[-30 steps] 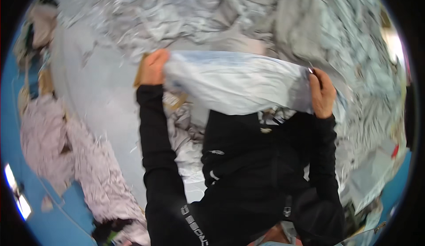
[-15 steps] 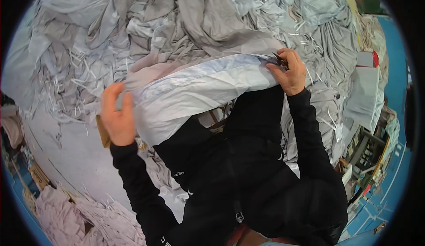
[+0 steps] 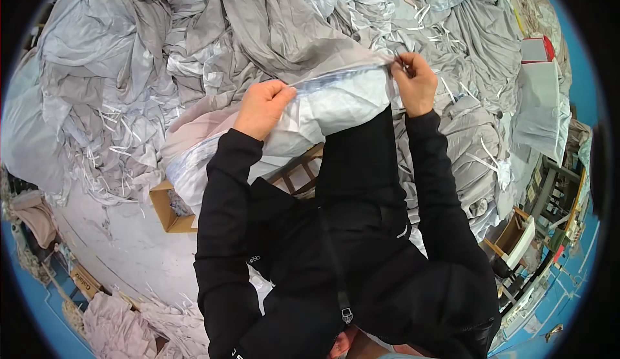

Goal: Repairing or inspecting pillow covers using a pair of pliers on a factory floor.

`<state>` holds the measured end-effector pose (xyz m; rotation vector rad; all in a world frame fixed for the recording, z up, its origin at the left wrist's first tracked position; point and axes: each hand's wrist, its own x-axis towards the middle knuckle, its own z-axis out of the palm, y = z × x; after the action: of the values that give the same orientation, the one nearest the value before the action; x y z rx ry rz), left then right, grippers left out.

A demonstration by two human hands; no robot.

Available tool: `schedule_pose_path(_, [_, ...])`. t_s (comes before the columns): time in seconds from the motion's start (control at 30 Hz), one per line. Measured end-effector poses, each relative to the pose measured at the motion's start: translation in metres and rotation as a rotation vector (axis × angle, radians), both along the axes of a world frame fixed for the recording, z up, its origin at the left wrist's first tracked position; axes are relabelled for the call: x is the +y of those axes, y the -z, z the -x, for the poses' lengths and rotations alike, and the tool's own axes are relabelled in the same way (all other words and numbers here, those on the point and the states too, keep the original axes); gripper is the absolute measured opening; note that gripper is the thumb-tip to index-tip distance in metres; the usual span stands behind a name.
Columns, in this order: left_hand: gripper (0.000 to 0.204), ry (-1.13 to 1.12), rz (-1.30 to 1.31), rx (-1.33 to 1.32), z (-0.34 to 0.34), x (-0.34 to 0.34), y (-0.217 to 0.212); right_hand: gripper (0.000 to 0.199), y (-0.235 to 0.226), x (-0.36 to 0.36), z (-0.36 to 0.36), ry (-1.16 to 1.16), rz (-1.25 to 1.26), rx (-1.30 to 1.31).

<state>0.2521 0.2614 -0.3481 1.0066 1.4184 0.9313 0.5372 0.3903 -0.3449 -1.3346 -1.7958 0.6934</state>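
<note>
Currently, at upper centre of frame, the cloth point(image 3: 352, 104) is held stretched, its edge pinched by fingertips of left hand point(image 3: 261, 108) and right hand point(image 3: 417, 88); even tension is probably called for next.

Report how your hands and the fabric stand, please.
Left hand gripping pale fabric; right hand pinching its right end; open cardboard box by its left end.

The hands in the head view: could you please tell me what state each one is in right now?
Left hand: closed, pinching the edge of the pale blue-white fabric.
Right hand: closed, pinching the same fabric; anything else inside is unclear.
</note>
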Motion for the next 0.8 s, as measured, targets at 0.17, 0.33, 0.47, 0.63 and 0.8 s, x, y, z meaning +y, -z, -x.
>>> schedule_pose_path(0.17, [0.018,-0.334,-0.776,0.96,-0.037,-0.002,-0.021,0.014,0.007,0.012,0.012,-0.078,0.116,0.011])
schedule_pose_path(0.33, [0.025,-0.168,-0.636,0.661,-0.069,0.009,-0.008,0.011,0.017,0.009,0.021,-0.075,0.125,0.013])
schedule_pose_path(0.47, [0.022,-0.143,-0.667,0.638,-0.077,0.018,0.012,0.01,0.017,0.005,0.026,-0.06,0.086,0.003])
schedule_pose_path(0.63, [0.006,-0.23,-0.596,0.556,-0.079,0.026,0.02,0.011,0.016,0.007,0.02,-0.046,0.052,-0.014])
schedule_pose_path(0.8, [0.005,-0.416,-0.277,0.035,-0.069,0.009,0.015,0.012,-0.01,-0.005,0.024,-0.063,-0.01,-0.048])
